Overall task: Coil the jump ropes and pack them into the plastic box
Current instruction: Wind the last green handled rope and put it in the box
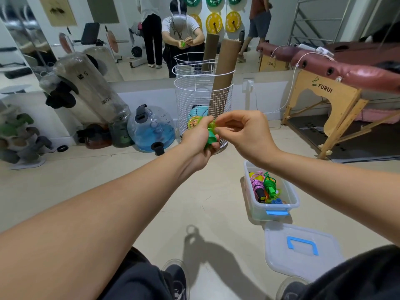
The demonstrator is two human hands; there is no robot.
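Observation:
My left hand (pixel 200 144) grips a green jump rope (pixel 211 137) by its handles, held out in front of me at chest height. My right hand (pixel 242 131) pinches the rope's green coils at the top of the bundle, right beside the left hand. Down on the floor to the right stands the open clear plastic box (pixel 291 207) with a blue latch. Coiled jump ropes (pixel 265 188) in pink, green, orange and blue lie inside it. Its lid (pixel 303 250) with a blue handle lies flat on the floor nearer to me.
A white wire basket (pixel 203 98) with cardboard tubes stands straight ahead by the mirror wall. Water-filled weight bags (pixel 151 128) lie to its left, a dumbbell rack (pixel 17 137) at far left. A folding massage table (pixel 337 83) stands at the right. My shoes (pixel 176 280) are below.

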